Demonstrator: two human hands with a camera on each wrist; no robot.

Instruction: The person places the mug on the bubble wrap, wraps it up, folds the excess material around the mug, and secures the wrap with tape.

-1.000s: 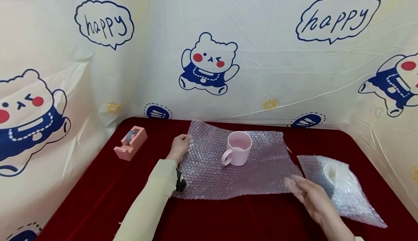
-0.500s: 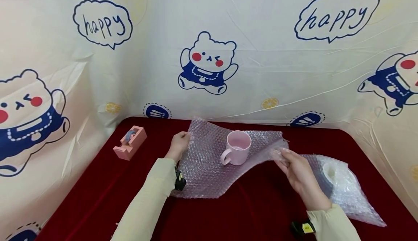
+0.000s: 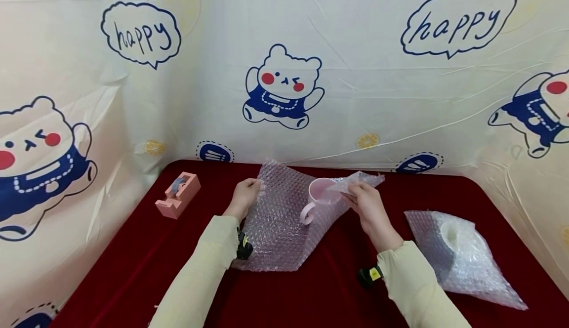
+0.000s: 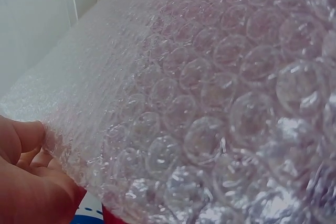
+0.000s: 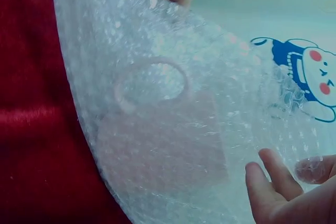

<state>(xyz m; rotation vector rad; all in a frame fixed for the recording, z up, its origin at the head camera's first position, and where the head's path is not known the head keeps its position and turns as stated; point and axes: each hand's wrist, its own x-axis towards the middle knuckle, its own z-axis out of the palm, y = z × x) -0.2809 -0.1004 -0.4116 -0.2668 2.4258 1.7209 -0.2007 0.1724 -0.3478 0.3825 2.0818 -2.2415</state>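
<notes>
A pink mug [image 3: 321,190] stands on a sheet of bubble wrap [image 3: 282,219], its handle toward the lower left. My left hand [image 3: 243,198] pinches the sheet's left edge; thumb and fingers on that edge also show in the left wrist view. With my right hand [image 3: 368,208] I pinch the right part of the sheet, lifted and folded up over the mug's right side. Through the raised bubble wrap [image 5: 157,30] in the right wrist view, the mug [image 5: 163,145] shows blurred, partly covered.
At the left of the red cloth-covered table [image 3: 133,254] stands a pink tape dispenser [image 3: 179,194]. A bubble-wrap bundle [image 3: 467,259] with a white round thing inside lies at the right. A printed curtain [image 3: 364,96] closes off the back and sides.
My right hand has lifted the sheet's near right corner and carried it left and away from me, over the mug's right side. My left hand keeps its place at the left edge.
</notes>
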